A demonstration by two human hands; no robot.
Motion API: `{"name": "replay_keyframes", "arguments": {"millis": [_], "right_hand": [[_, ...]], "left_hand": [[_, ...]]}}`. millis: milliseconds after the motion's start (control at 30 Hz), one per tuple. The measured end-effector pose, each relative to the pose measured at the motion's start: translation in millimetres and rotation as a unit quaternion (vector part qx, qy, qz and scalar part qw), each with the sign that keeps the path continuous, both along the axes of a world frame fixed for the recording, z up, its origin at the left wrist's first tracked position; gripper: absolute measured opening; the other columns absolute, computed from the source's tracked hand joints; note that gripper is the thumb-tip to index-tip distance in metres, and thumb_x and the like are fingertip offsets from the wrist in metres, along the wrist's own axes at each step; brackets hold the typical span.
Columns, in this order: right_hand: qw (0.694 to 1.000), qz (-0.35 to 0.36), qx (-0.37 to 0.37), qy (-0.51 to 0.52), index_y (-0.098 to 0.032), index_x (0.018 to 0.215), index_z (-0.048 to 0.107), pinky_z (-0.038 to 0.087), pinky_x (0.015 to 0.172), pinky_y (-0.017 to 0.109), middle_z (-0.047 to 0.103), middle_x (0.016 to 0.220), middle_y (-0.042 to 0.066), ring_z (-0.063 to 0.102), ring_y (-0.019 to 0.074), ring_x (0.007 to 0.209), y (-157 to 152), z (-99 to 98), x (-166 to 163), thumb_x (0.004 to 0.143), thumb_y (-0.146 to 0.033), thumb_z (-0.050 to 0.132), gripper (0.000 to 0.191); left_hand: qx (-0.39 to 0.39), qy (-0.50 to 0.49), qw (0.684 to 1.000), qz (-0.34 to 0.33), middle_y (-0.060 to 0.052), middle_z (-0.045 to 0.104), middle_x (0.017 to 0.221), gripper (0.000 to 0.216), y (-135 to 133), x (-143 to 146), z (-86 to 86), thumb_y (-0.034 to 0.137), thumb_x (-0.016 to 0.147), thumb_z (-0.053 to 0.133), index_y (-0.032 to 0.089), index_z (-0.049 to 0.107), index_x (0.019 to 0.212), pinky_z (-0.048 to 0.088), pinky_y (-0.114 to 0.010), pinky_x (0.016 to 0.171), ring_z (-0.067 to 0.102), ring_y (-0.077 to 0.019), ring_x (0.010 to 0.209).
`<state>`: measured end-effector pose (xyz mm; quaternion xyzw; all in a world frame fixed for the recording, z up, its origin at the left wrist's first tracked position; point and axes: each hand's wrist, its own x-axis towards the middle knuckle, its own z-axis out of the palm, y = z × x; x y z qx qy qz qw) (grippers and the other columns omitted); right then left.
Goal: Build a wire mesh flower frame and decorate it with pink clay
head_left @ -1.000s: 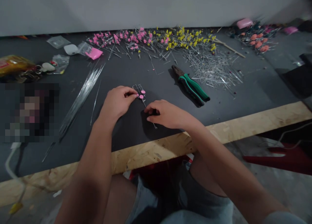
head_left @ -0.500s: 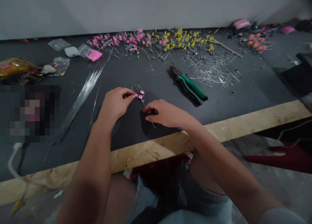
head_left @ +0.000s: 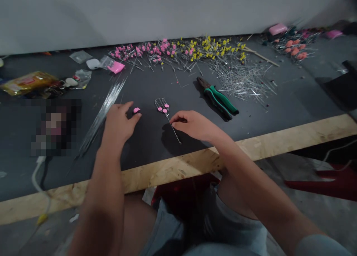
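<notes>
A small twisted-wire piece [head_left: 174,132] lies slantwise on the dark table, with a looped wire head at its far end. Several flat pink dots [head_left: 164,110] sit on that head. My right hand [head_left: 193,125] pinches the wire stem just below the head between thumb and fingertips. To the left, my left hand [head_left: 118,123] hovers with thumb and fingers apart, holding nothing. Just beyond its fingertips rests a pink lump of soft, clay-like material [head_left: 136,110].
Left of my left hand lies a bundle of straight wires [head_left: 102,111]. Green-handled pliers [head_left: 220,100] are on the right. Behind them spread loose wires [head_left: 242,81], with pink-tipped [head_left: 145,51] and yellow-tipped wire pieces [head_left: 213,48] along the wall. A wooden edge [head_left: 173,170] borders the table in front.
My left hand has let go of the wire head and moved left, opening beside the pink lump, which now shows. My right hand keeps its pinch on the stem. The view has shifted slightly.
</notes>
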<state>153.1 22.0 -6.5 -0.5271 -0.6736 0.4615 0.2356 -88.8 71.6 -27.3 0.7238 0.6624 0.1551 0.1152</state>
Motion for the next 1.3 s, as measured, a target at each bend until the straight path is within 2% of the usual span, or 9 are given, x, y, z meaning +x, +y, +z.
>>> {"name": "replay_keyframes", "arguments": {"millis": [100, 233, 400, 567, 700, 833, 967, 1167, 1300], "right_hand": [[0.999, -0.026, 0.0, 0.029, -0.017, 0.089, 0.066, 0.039, 0.066, 0.026, 0.064, 0.078, 0.002, 0.055, 0.013, 0.071, 0.1, -2.6, -3.4, 0.082, -0.03, 0.051, 0.021], [0.991, -0.072, 0.011, 0.11, -0.017, 0.092, 0.064, 0.04, 0.067, 0.026, 0.062, 0.08, 0.001, 0.054, 0.0127, 0.073, 0.8, -6.0, -8.9, 0.082, -0.034, 0.054, 0.022], [0.975, -0.097, -0.028, 0.199, -0.017, 0.093, 0.062, 0.039, 0.062, 0.024, 0.058, 0.076, -0.002, 0.052, 0.01, 0.069, -3.9, -0.7, -17.2, 0.081, -0.031, 0.058, 0.019], [0.961, -0.077, -0.084, 0.253, -0.019, 0.086, 0.059, 0.038, 0.056, 0.023, 0.058, 0.073, -0.002, 0.053, 0.0094, 0.066, -9.9, -3.4, -27.0, 0.084, -0.036, 0.057, 0.017], [0.927, -0.105, -0.139, 0.334, -0.02, 0.079, 0.055, 0.041, 0.056, 0.023, 0.058, 0.068, -0.004, 0.057, 0.0095, 0.064, -11.8, -3.1, -30.2, 0.079, -0.035, 0.064, 0.018], [0.89, -0.116, -0.19, 0.399, -0.02, 0.077, 0.056, 0.045, 0.059, 0.024, 0.062, 0.072, -0.003, 0.063, 0.0109, 0.069, -12.0, 1.6, -29.0, 0.072, -0.035, 0.072, 0.023], [0.877, -0.122, -0.179, 0.43, -0.019, 0.083, 0.061, 0.047, 0.062, 0.024, 0.066, 0.075, -0.002, 0.063, 0.0094, 0.067, -10.2, 1.6, -26.0, 0.07, -0.029, 0.075, 0.021], [0.877, -0.139, -0.154, 0.434, -0.017, 0.084, 0.068, 0.045, 0.06, 0.02, 0.064, 0.072, -0.003, 0.058, 0.0054, 0.063, -7.2, 0.0, -21.4, 0.07, -0.025, 0.075, 0.018], [0.877, -0.141, -0.146, 0.435, -0.018, 0.079, 0.069, 0.044, 0.058, 0.019, 0.064, 0.069, -0.004, 0.057, 0.0052, 0.061, -7.6, -0.7, -20.8, 0.07, -0.027, 0.076, 0.015]], "left_hand": [[0.013, 0.008, 0.999, -0.038, -0.015, 0.063, 0.106, 0.036, 4.4, 4.4, -5.3, 0.036, 0.086, 0.05, 0.017, 0.068, 0.11, 0.041, -0.043, 0.098, 0.056, -0.0305, 0.108], [0.033, -0.013, 0.999, -0.041, -0.012, 0.066, 0.103, 0.027, -2.4, 9.6, -0.5, 0.031, 0.086, 0.05, 0.018, 0.07, 0.097, 0.042, -0.042, 0.094, 0.059, -0.0275, 0.102], [0.011, -0.18, 0.983, -0.021, -0.004, 0.071, 0.089, 0.022, -29.4, 26.1, 18.5, 0.037, 0.081, 0.062, 0.021, 0.07, 0.093, 0.049, -0.03, 0.076, 0.063, -0.0181, 0.08], [-0.03, -0.318, 0.945, -0.075, -0.001, 0.07, 0.08, 0.013, -52.0, 44.6, 23.3, 0.031, 0.076, 0.069, 0.02, 0.068, 0.083, 0.05, -0.023, 0.068, 0.064, -0.0134, 0.072], [0.002, -0.4, 0.913, -0.079, -0.002, 0.072, 0.088, 0.021, -56.5, 51.3, 17.6, 0.026, 0.074, 0.073, 0.02, 0.066, 0.093, 0.052, -0.024, 0.075, 0.067, -0.0143, 0.082], [-0.004, -0.448, 0.891, -0.072, -0.006, 0.073, 0.099, 0.032, -57.6, 55.3, 16.4, 0.029, 0.077, 0.071, 0.021, 0.063, 0.107, 0.055, -0.027, 0.078, 0.069, -0.0175, 0.091], [0.012, -0.457, 0.885, -0.09, -0.006, 0.072, 0.104, 0.029, -58.9, 60.9, 17.5, 0.03, 0.082, 0.066, 0.022, 0.064, 0.11, 0.055, -0.028, 0.083, 0.067, -0.0176, 0.097], [0.133, -0.37, 0.912, -0.117, -0.003, 0.071, 0.097, 0.012, -57.8, 65.6, 17.4, 0.024, 0.081, 0.067, 0.022, 0.071, 0.092, 0.053, -0.024, 0.08, 0.066, -0.0131, 0.089], [0.106, -0.385, 0.909, -0.118, -0.002, 0.072, 0.091, 0.018, -56.6, 66.7, 15.7, 0.027, 0.076, 0.073, 0.021, 0.07, 0.093, 0.053, -0.024, 0.077, 0.066, -0.0121, 0.08]]}}
